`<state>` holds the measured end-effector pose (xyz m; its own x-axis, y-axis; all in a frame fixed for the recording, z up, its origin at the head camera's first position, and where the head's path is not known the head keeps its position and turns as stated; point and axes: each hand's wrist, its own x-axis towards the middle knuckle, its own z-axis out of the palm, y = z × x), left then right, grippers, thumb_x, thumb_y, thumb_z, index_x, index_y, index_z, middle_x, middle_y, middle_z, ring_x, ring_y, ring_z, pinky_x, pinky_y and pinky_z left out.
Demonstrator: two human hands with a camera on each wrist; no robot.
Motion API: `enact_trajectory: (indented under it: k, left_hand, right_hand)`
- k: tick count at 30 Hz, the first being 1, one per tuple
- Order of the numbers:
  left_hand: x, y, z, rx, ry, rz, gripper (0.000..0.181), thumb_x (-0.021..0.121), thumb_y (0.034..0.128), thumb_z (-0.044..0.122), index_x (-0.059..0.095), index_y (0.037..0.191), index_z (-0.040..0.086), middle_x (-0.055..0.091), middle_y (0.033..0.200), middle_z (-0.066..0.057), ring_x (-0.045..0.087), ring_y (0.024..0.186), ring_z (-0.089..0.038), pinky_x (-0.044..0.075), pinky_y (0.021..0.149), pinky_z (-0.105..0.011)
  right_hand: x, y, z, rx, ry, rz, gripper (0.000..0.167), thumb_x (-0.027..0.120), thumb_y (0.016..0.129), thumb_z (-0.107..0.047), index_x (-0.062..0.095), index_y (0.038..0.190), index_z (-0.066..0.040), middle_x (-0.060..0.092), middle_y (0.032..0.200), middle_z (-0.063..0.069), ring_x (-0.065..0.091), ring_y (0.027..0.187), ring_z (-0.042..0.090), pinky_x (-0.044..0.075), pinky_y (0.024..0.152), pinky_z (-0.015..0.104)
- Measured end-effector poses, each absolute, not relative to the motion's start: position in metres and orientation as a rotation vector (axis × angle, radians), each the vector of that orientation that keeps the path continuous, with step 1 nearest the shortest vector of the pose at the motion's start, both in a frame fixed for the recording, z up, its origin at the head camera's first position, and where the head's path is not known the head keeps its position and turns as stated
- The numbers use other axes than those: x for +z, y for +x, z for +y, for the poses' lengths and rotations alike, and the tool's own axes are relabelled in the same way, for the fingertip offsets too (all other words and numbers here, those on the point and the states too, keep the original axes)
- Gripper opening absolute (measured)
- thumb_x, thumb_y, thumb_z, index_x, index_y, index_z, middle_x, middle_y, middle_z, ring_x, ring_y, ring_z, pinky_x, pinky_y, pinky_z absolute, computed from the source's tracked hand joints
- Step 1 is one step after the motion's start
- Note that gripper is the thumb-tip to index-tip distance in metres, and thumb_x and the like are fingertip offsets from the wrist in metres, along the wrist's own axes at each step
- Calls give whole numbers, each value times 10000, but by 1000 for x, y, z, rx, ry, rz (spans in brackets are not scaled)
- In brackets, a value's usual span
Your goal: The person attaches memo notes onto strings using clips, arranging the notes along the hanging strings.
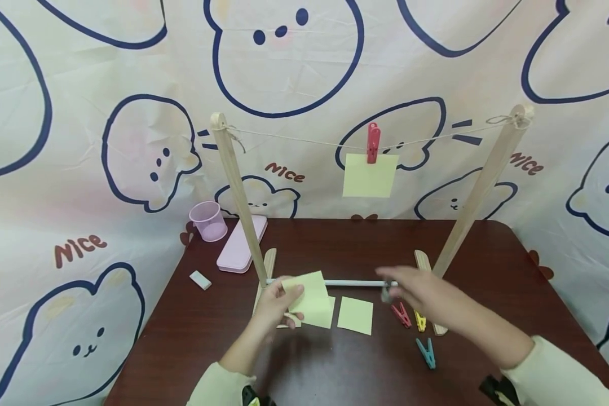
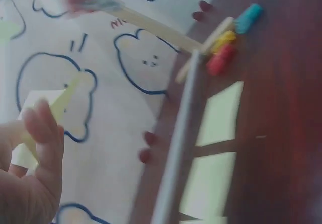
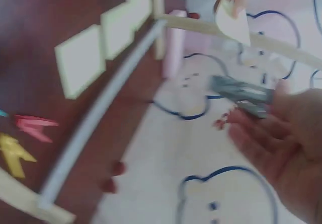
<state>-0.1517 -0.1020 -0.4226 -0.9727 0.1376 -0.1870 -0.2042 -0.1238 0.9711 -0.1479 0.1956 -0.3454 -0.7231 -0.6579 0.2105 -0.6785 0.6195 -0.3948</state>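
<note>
My left hand [image 1: 274,304] pinches a pale yellow square of paper [image 1: 308,290] between thumb and fingers, raised over the table's left-centre. In my right hand [image 1: 418,290], a grey-green clothespin [image 3: 244,95] is pinched by its end, held in the air over the right side; it is blurred. Above, a string [image 1: 294,138] runs between two wooden posts. A red clothespin [image 1: 373,142] fixes another yellow paper [image 1: 369,176] to it. On the table lie more yellow papers, one [image 1: 356,316] in plain sight, others partly behind my left hand.
Loose red [image 1: 401,314], yellow [image 1: 420,321] and blue [image 1: 426,353] clothespins lie near the right post [image 1: 482,192]. A white bar [image 1: 357,283] joins the post bases. Beyond the left post [image 1: 238,197] are a pink case [image 1: 238,248], a purple cup [image 1: 210,223] and an eraser [image 1: 200,280].
</note>
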Motion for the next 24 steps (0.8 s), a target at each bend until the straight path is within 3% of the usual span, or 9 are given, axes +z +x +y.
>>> enact_trajectory:
  k: [6,14,18,24]
  left_hand:
    - [-383,-179,-95,2251,-126,2126,256,664,853,106,596,1050,-43,603,788,-47,544,503,-107,375,357,-183]
    - [-329,-214,-92,2263,28,2384,278,645,874,162,625,1058,-46,642,832,-97,547,615,-99,435,487,-226]
    - [-310,-227,-89,2215,114,2437,271,607,905,176,611,1100,-13,642,930,-148,586,689,-129,496,519,-270]
    - [-292,-242,-79,2238,195,2324,280,583,921,170,573,1152,12,607,976,-146,601,715,-183,521,482,-267]
  right_hand:
    - [-284,-171,156,660,1079,-2305,371,667,806,-7,595,1170,6,671,874,18,634,843,159,519,784,330]
    - [-200,-205,114,603,934,-1968,162,622,862,-40,667,1002,29,673,848,124,574,739,218,465,626,262]
    - [-180,-222,102,642,876,-1864,136,581,898,-94,651,922,20,655,832,121,548,748,212,474,686,270]
    - [-171,-235,88,578,806,-1874,139,530,931,-48,665,923,-15,617,736,119,460,656,212,381,544,245]
